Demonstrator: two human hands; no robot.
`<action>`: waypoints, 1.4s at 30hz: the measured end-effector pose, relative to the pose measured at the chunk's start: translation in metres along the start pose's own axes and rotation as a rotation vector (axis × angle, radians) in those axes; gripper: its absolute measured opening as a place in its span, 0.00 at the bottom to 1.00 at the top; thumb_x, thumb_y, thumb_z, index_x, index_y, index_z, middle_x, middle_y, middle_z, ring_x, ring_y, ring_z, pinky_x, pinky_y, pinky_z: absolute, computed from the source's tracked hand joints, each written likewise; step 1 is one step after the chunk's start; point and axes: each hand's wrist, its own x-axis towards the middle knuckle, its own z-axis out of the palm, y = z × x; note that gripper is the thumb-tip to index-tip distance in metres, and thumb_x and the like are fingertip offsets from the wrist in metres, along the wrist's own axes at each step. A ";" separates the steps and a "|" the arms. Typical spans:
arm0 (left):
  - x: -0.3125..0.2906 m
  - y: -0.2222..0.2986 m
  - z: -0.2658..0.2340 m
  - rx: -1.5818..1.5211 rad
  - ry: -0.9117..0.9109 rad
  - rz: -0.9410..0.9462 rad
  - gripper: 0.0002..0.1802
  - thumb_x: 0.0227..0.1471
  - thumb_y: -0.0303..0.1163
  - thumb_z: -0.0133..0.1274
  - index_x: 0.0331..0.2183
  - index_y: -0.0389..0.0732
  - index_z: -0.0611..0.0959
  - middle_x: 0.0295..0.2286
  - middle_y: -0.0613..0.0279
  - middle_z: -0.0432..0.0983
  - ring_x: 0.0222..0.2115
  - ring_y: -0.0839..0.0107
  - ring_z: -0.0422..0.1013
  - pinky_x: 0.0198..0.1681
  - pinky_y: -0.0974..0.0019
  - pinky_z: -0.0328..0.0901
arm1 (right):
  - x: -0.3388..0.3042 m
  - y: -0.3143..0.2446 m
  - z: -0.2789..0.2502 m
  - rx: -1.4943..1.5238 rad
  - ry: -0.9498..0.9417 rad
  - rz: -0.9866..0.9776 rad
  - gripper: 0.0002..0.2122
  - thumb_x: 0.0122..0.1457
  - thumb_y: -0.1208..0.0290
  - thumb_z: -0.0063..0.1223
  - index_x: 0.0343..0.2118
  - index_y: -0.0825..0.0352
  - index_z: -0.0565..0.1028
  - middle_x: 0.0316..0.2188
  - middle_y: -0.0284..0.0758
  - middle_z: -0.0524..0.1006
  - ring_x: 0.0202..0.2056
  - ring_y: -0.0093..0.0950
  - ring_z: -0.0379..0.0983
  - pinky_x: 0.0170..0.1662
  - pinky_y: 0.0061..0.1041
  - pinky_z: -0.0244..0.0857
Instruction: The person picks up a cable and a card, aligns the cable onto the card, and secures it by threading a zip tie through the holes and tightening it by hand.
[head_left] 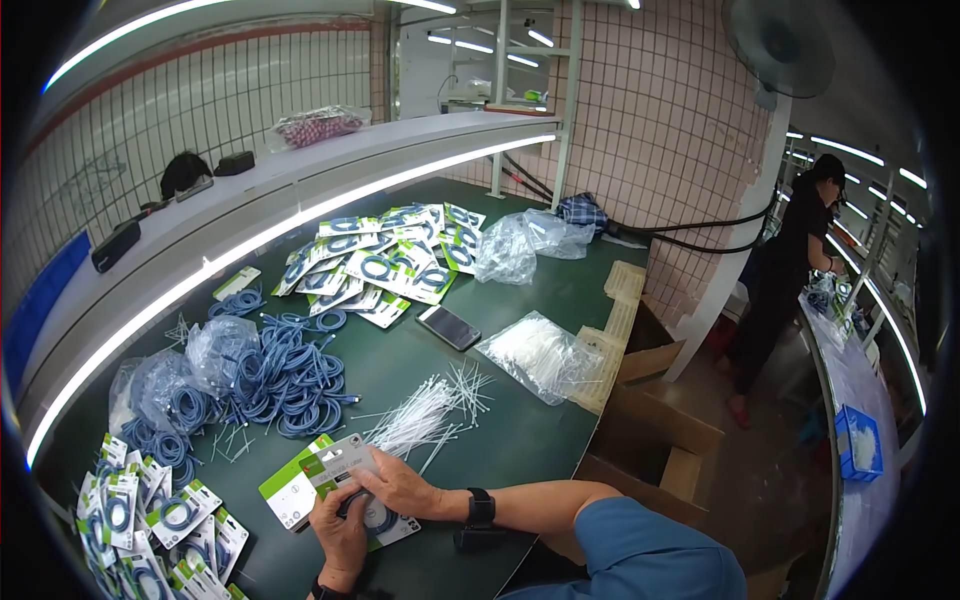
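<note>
Low in the middle of the head view, my two hands meet at a green, white and grey cable card (338,458). My left hand (340,530) is closed on its lower left part, the thumb bent over it. From the right, my right hand (402,488) grips its upper right part. A blue-grey coiled cable (380,517) shows on a card beneath my hands. Another green and white card (288,492) sticks out to the left behind the held one. Just beyond my hands lies a spread bundle of white cable ties (415,412). My fingers hide the middle of the card.
Loose blue cable coils (295,375) and clear bags are heaped left. Carded cables lie in piles at the back (390,262) and near left (160,515). A phone (448,327) and a bag of ties (545,355) are farther off. Cardboard boxes (650,440) stand right; a person (790,270) works beyond.
</note>
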 end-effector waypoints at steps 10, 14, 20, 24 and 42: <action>-0.005 0.008 0.005 0.056 -0.035 -0.016 0.12 0.49 0.22 0.66 0.39 0.38 0.87 0.36 0.52 0.82 0.37 0.59 0.80 0.40 0.62 0.73 | -0.016 -0.023 -0.005 -0.013 0.036 0.073 0.14 0.69 0.71 0.43 0.52 0.74 0.71 0.43 0.43 0.80 0.44 0.31 0.77 0.50 0.31 0.71; -0.004 0.009 0.004 0.013 -0.049 -0.059 0.13 0.49 0.22 0.67 0.40 0.40 0.87 0.35 0.52 0.82 0.36 0.59 0.80 0.41 0.63 0.73 | -0.010 -0.021 -0.009 0.066 -0.003 0.069 0.14 0.69 0.72 0.43 0.52 0.75 0.72 0.45 0.41 0.80 0.46 0.28 0.77 0.51 0.29 0.70; 0.009 0.017 -0.008 0.006 -0.008 -0.106 0.13 0.51 0.22 0.66 0.42 0.39 0.86 0.37 0.56 0.81 0.37 0.66 0.78 0.43 0.66 0.72 | -0.001 -0.033 -0.023 0.234 -0.168 0.115 0.23 0.68 0.64 0.56 0.58 0.76 0.67 0.49 0.42 0.78 0.49 0.26 0.75 0.53 0.27 0.70; 0.009 0.008 -0.012 -0.035 -0.030 -0.105 0.16 0.52 0.22 0.65 0.45 0.39 0.85 0.38 0.58 0.81 0.39 0.68 0.77 0.44 0.67 0.72 | 0.000 -0.027 -0.027 0.367 -0.267 0.247 0.26 0.64 0.67 0.62 0.59 0.76 0.66 0.51 0.41 0.77 0.52 0.25 0.74 0.55 0.27 0.71; 0.005 -0.005 -0.005 -0.073 0.052 -0.107 0.10 0.61 0.29 0.61 0.43 0.37 0.85 0.37 0.63 0.85 0.38 0.76 0.78 0.45 0.72 0.71 | -0.007 -0.024 -0.021 0.235 -0.168 0.260 0.21 0.63 0.69 0.63 0.54 0.75 0.72 0.45 0.38 0.81 0.45 0.21 0.78 0.49 0.22 0.75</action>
